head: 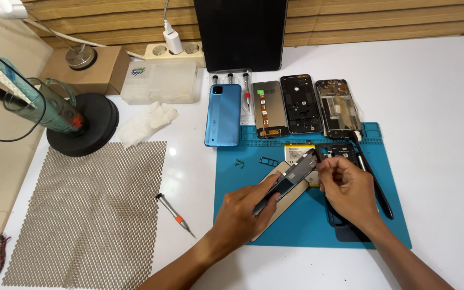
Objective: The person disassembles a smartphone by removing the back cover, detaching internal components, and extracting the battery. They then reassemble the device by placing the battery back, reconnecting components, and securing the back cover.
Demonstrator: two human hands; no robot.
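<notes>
My left hand (245, 209) grips a dark phone part (288, 180), a tilted slab held above a beige phone-shaped piece (283, 207) on the blue work mat (388, 177). My right hand (347, 190) pinches the upper end of that dark part with its fingertips. Under my right hand lies an opened phone body (339, 153) with a yellow-labelled battery (298, 153) beside it. A black tool (374, 180) lies along the right side of my right hand.
A blue phone back (223, 114), a screen panel (269, 109) and two phone frames (302, 103) line the mat's far edge. A screwdriver (174, 213) lies left of the mat, near a mesh pad (92, 209). A dark tablet (240, 33), power strip (173, 51) and lamp base (84, 126) stand behind.
</notes>
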